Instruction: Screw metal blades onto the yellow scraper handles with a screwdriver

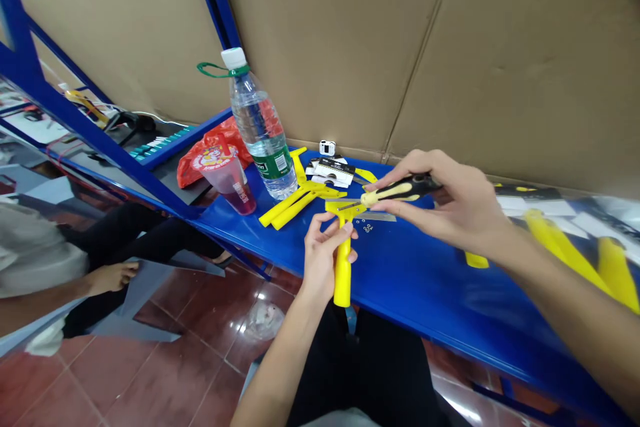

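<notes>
My left hand (325, 250) is closed around a yellow scraper (343, 280), its handle toward me and its wide head up. A thin metal blade edge shows along that head. In my right hand (450, 203) is a black and cream screwdriver (400, 191), held sideways by the handle. Its shaft points left across the scraper head and its tip reaches the screw area; whether it sits in a screw I cannot tell. Several small nuts or washers (368, 228) lie on the blue table just right of the head, near a flat metal strip (383, 217).
More yellow scrapers (293, 205) lie left of my hands, others (570, 253) at right. Behind are black and white packages (330, 172). A water bottle (263, 133), a red drink cup (233, 187) and a red bag (193, 157) stand left. A seated person's hand (113, 278) is beyond the blue frame.
</notes>
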Motion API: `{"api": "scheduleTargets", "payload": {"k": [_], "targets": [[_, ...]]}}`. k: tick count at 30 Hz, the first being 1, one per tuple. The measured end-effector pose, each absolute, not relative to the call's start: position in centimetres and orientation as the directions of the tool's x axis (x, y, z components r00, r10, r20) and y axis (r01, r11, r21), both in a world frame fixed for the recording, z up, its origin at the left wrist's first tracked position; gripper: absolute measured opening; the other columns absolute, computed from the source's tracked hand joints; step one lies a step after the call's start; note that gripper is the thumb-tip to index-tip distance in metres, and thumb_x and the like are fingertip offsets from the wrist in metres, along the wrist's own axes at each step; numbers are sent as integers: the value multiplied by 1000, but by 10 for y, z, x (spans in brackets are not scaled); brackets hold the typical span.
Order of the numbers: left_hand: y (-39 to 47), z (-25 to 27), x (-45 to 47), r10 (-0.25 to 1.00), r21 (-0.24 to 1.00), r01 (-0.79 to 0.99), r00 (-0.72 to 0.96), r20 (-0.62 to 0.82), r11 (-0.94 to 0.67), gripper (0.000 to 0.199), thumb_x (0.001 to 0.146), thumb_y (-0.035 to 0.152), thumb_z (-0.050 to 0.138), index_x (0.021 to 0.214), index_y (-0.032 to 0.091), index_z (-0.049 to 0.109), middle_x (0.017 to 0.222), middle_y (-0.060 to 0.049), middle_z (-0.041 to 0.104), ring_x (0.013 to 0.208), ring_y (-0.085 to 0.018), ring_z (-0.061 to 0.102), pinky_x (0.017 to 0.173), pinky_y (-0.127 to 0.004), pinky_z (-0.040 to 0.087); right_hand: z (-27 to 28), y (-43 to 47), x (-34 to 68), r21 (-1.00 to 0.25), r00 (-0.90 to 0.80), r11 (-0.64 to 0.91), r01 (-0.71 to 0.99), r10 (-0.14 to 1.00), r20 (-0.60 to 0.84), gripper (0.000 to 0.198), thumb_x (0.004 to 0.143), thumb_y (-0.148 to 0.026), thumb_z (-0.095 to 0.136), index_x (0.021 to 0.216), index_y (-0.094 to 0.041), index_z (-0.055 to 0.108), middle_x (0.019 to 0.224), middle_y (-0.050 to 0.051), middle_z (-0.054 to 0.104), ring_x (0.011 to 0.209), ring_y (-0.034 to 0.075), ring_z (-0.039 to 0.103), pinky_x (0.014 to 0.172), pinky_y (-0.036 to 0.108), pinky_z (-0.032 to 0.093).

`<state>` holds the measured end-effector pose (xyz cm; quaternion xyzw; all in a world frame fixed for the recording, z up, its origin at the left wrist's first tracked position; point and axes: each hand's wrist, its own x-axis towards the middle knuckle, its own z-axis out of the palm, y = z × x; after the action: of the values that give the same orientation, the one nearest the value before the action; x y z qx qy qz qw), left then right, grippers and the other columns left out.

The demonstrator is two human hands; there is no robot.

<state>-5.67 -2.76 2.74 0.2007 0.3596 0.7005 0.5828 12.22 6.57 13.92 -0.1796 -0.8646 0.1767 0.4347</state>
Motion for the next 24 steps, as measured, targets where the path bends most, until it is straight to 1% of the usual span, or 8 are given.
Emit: {"api": "scheduleTargets", "payload": {"k": [1,5,9,11,14,18,21,24], "targets": [[-28,28,-56,962,740,-670,-236,-139,-57,59,72,28,101,109,26,54,97,0,71,79,-15,68,48,-18,42,138,65,121,-451,-526,873,184,475,705,26,95,-40,87,111,-30,69,105,5,79,95,28,79,89,46,66],[-29,29,-56,958,734,-676,-247,-143,-65,61,71,26,101,109,27,53,99,0,70,80,-15,68,48,-18,40,134,61,118,-531,-568,844,72,472,674,38,97,-40,84,127,-33,60,132,9,75,119,31,77,99,49,67],[-29,27,-57,964,742,-668,-228,-134,-55,59,73,25,100,111,27,53,100,0,70,80,-15,68,49,-18,40,131,60,118,-511,-516,839,187,526,676,31,99,-42,84,118,-33,62,110,4,79,100,29,81,93,48,68],[-28,27,-58,963,736,-675,-230,-139,-55,61,72,24,100,111,27,53,100,0,70,81,-15,68,49,-18,40,129,61,118,-476,-518,860,184,497,697,36,96,-43,86,118,-31,61,117,7,77,107,31,79,96,50,67],[-28,27,-59,961,723,-689,-233,-148,-55,61,72,24,100,110,27,53,100,0,70,81,-14,67,49,-17,40,128,62,116,-519,-590,854,37,438,678,35,100,-35,81,126,-29,58,134,11,74,120,31,77,99,50,67],[-28,28,-59,964,722,-690,-220,-151,-45,61,73,23,100,111,27,53,99,0,69,81,-13,67,50,-17,41,130,62,114,-514,-534,853,88,476,699,28,101,-36,81,120,-30,62,113,6,79,101,28,80,93,48,68],[-29,28,-59,963,720,-692,-225,-151,-48,62,73,23,100,112,27,53,99,1,68,81,-13,67,50,-17,40,135,63,116,-505,-570,858,90,460,680,32,99,-39,82,123,-30,63,125,9,77,112,31,79,99,49,66],[-28,27,-59,966,718,-694,-218,-137,-55,59,75,22,99,112,27,53,101,0,69,82,-13,67,49,-16,39,137,62,119,-532,-600,846,47,450,662,26,102,-35,79,122,-30,63,126,10,77,117,30,78,102,47,65]]}}
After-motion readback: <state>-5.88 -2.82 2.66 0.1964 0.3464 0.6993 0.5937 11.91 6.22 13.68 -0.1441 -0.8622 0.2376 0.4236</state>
